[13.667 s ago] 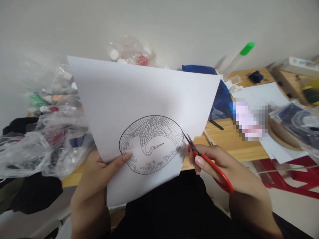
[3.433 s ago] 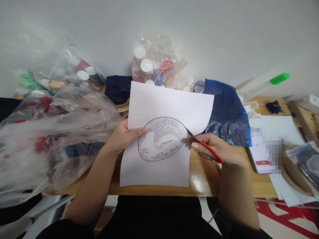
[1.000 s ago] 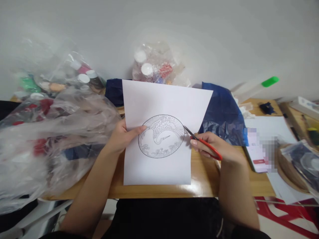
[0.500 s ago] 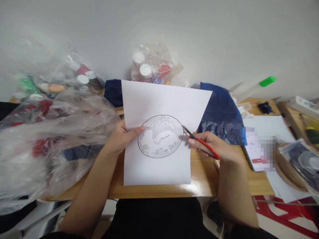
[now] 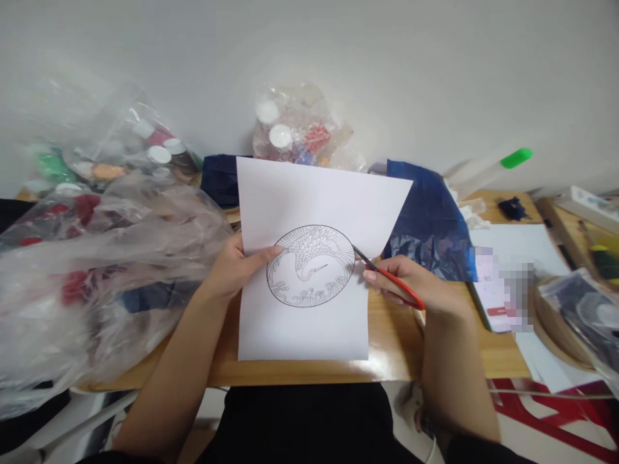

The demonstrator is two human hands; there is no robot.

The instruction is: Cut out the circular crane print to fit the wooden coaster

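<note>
A white sheet of paper [image 5: 302,338] is held up over the wooden table, printed with a round line drawing of a crane above waves. My left hand [image 5: 236,264] pinches its left edge, thumb on the front at the circle's rim and fingers behind. In my right hand [image 5: 403,277] is a pair of scissors [image 5: 399,283] with red handles. Their dark blades reach the right side of the circle, where the paper is cut in from its right edge. Part of the blades and the fingers behind the sheet are hidden.
Clear plastic bags [image 5: 159,258] with bottles and jars fill the table's left. Another bag of jars [image 5: 290,132] stands at the back. A dark blue plastic bag [image 5: 425,212] lies behind the right hand. Further right are a phone [image 5: 491,296] and a round wooden piece [image 5: 556,328].
Hands, paper and scissors hold nearly the same pose. The whole view has shifted very slightly; no clear lengthening of the cut shows.
</note>
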